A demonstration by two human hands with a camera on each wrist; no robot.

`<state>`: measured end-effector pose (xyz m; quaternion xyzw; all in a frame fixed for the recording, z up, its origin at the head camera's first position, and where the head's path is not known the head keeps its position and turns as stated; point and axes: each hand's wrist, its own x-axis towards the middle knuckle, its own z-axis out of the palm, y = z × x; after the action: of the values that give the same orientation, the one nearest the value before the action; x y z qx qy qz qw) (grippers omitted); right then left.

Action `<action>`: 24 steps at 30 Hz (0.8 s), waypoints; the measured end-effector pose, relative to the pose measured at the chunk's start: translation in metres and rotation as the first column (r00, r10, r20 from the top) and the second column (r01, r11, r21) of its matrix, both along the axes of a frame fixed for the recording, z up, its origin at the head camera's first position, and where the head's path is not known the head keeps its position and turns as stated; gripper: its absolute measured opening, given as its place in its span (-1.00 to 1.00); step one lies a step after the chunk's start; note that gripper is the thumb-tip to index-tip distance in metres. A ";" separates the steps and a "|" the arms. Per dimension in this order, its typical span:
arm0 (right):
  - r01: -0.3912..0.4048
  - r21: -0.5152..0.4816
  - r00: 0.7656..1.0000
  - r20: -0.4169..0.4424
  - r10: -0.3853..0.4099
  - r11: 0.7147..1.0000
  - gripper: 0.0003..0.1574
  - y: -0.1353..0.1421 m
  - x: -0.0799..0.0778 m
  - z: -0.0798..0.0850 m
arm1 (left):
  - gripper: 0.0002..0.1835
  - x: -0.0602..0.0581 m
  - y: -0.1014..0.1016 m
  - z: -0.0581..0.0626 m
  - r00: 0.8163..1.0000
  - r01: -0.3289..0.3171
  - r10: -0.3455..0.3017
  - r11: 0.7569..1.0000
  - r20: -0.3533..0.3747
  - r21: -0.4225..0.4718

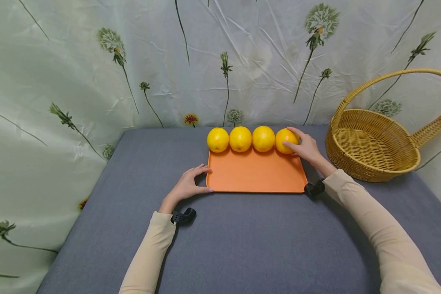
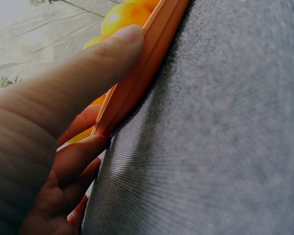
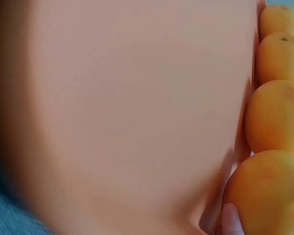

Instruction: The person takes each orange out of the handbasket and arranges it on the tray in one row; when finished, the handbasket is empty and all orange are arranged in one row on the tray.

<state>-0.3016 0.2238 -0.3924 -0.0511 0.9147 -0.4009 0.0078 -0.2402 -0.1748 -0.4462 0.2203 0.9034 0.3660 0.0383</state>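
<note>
Several oranges stand side by side in a row along the far edge of a shallow orange tray. My right hand grips the rightmost orange, thumb on its near side and fingers at its far side. In the right wrist view the thumb tip lies against this orange, at the tray's corner. My left hand holds the tray's near left corner, thumb at the front rim and fingers at the left side. The left wrist view shows the thumb on the tray's rim.
A wicker basket with a tall arched handle stands at the right of the grey table, beyond the right forearm. Nothing shows inside the basket. A flower-print curtain hangs behind the table and along its left side.
</note>
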 end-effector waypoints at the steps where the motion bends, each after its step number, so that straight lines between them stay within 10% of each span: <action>1: -0.007 0.011 1.000 -0.001 0.007 1.000 -0.17 0.000 0.000 0.000 | -0.29 0.000 0.000 0.000 1.000 0.000 0.000 1.000 0.002 -0.002; 24: -0.095 0.129 0.995 -0.029 0.099 0.987 0.05 -0.011 -0.013 -0.007 | -0.29 0.003 -0.010 0.002 0.999 -0.025 0.025 1.000 0.022 -0.016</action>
<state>-0.3150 0.2129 -0.3991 -0.1021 0.9349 -0.3397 0.0144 -0.2376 -0.1843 -0.4444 0.2046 0.9083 0.3620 0.0456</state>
